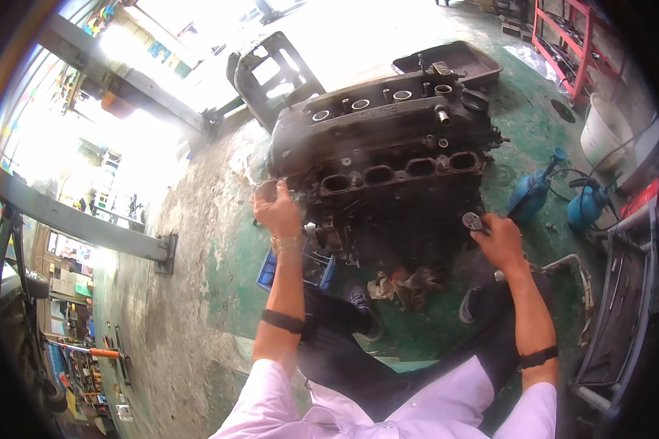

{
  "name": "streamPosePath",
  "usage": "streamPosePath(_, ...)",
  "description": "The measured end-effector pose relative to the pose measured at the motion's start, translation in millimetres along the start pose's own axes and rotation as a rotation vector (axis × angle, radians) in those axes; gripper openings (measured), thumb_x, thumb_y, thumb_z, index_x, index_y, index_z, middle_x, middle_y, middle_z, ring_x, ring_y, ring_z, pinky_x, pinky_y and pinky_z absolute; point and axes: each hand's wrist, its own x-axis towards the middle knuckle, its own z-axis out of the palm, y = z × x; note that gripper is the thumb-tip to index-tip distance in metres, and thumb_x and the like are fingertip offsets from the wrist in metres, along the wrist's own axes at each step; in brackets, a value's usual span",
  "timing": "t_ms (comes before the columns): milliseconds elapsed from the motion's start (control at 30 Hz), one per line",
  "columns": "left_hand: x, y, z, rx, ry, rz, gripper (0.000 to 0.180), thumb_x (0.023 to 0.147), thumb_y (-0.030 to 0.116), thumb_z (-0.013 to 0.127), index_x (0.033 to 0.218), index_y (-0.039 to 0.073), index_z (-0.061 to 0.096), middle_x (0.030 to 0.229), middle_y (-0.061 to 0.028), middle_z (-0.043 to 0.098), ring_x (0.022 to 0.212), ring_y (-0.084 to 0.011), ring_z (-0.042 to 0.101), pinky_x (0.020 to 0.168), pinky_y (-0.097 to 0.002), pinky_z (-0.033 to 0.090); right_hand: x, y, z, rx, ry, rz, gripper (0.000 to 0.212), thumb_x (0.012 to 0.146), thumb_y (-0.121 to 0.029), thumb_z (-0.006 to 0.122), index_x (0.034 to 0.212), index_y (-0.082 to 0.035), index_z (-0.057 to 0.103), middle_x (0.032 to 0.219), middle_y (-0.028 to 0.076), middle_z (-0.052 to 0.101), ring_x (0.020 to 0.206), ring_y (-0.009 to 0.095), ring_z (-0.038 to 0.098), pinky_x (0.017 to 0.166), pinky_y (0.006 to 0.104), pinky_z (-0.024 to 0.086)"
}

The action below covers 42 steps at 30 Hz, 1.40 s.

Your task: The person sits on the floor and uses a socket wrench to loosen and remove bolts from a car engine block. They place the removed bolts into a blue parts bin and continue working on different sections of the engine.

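A large, dark, greasy engine (388, 146) stands in front of me, with a row of oval ports along its near side and round holes along its top. My left hand (277, 211) is at the engine's near left corner, its fingers curled in; whatever they grip there is hidden. To the right of the engine's lower part, my right hand (502, 241) is closed around a ratchet wrench (472, 220). The wrench's round metal head points toward the engine, apart from it as far as I can see.
Below the engine lie crumpled rags (410, 285) between my shoes, and a blue crate (268, 269) sits beside my left leg. Blue spray bottles (531, 194), a white bucket (605, 132) and a metal-framed cart (619, 293) stand on the right. Behind the engine are a brown tray (483, 62) and a red rack (564, 47).
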Motion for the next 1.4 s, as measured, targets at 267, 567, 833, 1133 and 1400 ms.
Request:
streamPosePath(267,-47,49,25,-0.112,-0.492,-0.134,0.02,0.084,0.014,0.074,0.09,-0.004,0.069,0.079,-0.0097,0.071,0.071,-0.0133,0.064,0.066,-0.0294,0.051,-3,2,-3,0.031,0.034,-0.044,0.028,0.072,-0.016,0.078,0.092,0.0,0.067,0.086,0.021,0.069,0.084,0.038,0.067,0.072,0.0422,0.052)
streamPosePath(567,-66,58,45,0.057,-0.543,-0.066,0.024,0.08,0.016,0.074,0.089,-0.005,0.069,0.079,-0.0093,0.071,0.073,-0.0135,0.062,0.068,-0.0307,0.051,-7,9,-5,0.021,0.049,-0.022,0.028,0.073,-0.02,0.078,0.093,-0.004,0.067,0.084,0.019,0.069,0.083,0.039,0.066,0.073,0.0469,0.051)
streamPosePath(833,-70,51,53,0.06,-0.514,-0.062,0.023,0.082,0.017,0.072,0.087,-0.005,0.072,0.072,-0.0205,0.069,0.064,-0.0252,0.069,0.063,-0.0356,0.051,-6,12,-5,0.009,0.047,-0.018,0.028,0.073,-0.02,0.078,0.093,-0.004,0.067,0.083,0.02,0.068,0.083,0.04,0.065,0.071,0.0477,0.051)
streamPosePath(1133,-63,60,49,0.135,-0.558,-0.006,0.02,0.082,0.016,0.071,0.083,-0.004,0.072,0.066,-0.0201,0.067,0.058,-0.0267,0.066,0.059,-0.0367,0.049,-5,7,-9,-0.012,0.033,-0.008,0.029,0.072,-0.017,0.078,0.095,-0.002,0.068,0.087,0.02,0.069,0.085,0.038,0.067,0.073,0.0417,0.053)
streamPosePath(1400,-67,55,51,0.125,-0.511,-0.012,0.023,0.083,0.019,0.072,0.081,-0.004,0.072,0.067,-0.0214,0.067,0.061,-0.0296,0.067,0.062,-0.0382,0.05,-6,7,-9,-0.029,0.035,-0.003,0.029,0.072,-0.019,0.078,0.094,-0.002,0.068,0.087,0.02,0.069,0.084,0.037,0.067,0.073,0.0421,0.053)
